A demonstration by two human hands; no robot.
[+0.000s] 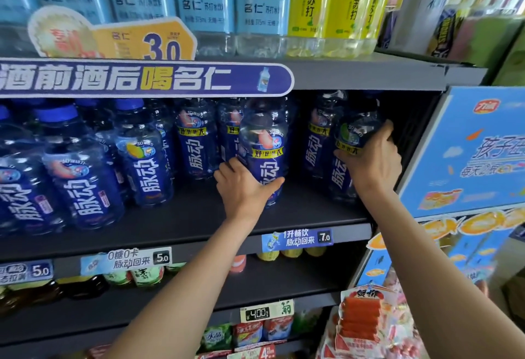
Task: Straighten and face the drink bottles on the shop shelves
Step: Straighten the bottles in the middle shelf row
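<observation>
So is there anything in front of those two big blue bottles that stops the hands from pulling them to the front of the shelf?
Nothing visible does. The left hand grips one big blue bottle and the right hand grips the other blue bottle. The dark shelf in front of both, up to its edge, is bare.

glossy clear plastic bottles (264, 145), matt dark metal shelf (184, 216), glossy paper price tags (297, 238)

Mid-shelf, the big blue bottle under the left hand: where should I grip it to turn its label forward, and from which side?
Grip the big blue bottle around its labelled lower body, coming from the open shelf front, as the left hand does now. It stands upright, bottles crowd its left and rear, and its cap sits up under the shelf above, so the front of the body is the reachable part.
</observation>
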